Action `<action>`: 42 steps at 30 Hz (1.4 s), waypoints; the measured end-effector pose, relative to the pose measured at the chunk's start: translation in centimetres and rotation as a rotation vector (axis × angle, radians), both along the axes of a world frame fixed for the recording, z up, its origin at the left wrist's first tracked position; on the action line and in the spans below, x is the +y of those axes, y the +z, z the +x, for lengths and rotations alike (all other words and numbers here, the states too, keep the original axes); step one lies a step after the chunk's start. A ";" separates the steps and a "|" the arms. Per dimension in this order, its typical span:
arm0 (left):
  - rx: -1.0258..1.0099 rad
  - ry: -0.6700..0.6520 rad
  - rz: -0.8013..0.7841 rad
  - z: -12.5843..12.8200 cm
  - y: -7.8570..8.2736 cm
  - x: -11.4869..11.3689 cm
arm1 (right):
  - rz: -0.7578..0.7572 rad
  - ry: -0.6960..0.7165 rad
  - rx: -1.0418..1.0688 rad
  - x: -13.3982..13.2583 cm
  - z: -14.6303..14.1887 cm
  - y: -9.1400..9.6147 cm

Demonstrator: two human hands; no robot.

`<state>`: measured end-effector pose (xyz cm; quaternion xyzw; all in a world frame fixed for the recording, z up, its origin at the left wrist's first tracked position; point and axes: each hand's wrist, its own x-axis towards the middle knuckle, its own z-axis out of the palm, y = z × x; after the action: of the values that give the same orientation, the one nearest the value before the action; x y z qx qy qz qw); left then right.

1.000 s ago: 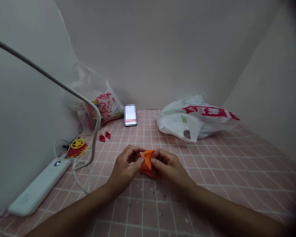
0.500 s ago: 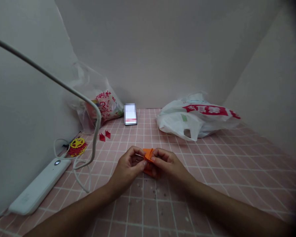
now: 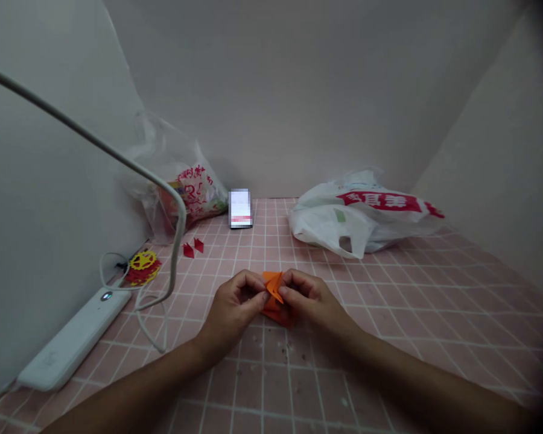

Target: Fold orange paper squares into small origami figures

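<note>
A small piece of folded orange paper (image 3: 274, 292) sits between both hands, low over the pink tiled table (image 3: 389, 313). My left hand (image 3: 233, 307) pinches its left side with thumb and fingertips. Its right side is pinched by my right hand (image 3: 310, 298), fingers curled over the top edge. The lower part of the paper pokes out beneath the fingers; the rest is hidden by them.
A white power strip (image 3: 67, 340) and looping cable (image 3: 163, 253) lie at the left wall, beside red and yellow paper cutouts (image 3: 141, 268) and two small red paper folds (image 3: 193, 248). At the back stand a clear printed bag (image 3: 181, 187), a phone (image 3: 241, 208) and a white plastic bag (image 3: 362, 211).
Both hands have drawn closer together on the orange paper, and its flatter shape has been pinched up into a narrower fold.
</note>
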<state>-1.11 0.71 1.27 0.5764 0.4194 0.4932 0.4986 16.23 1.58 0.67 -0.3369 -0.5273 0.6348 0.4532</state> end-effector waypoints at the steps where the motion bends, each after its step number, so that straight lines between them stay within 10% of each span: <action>1: 0.001 0.009 -0.007 0.0 0.1 0.0 | 0.008 0.018 0.018 -0.1 0.0 0.0; 32: 0.023 0.038 0.050 0.1 0.1 -1.1 | 0.222 -0.119 0.030 -1.7 -0.8 -0.3; 42: -0.014 -0.039 0.009 -0.2 0.5 -1.2 | 0.552 -0.210 -0.186 -1.3 -0.1 -0.6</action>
<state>-1.36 -0.48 1.79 0.5834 0.4024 0.4891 0.5085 16.14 0.33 0.08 -0.3108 -0.6812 0.3837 0.5405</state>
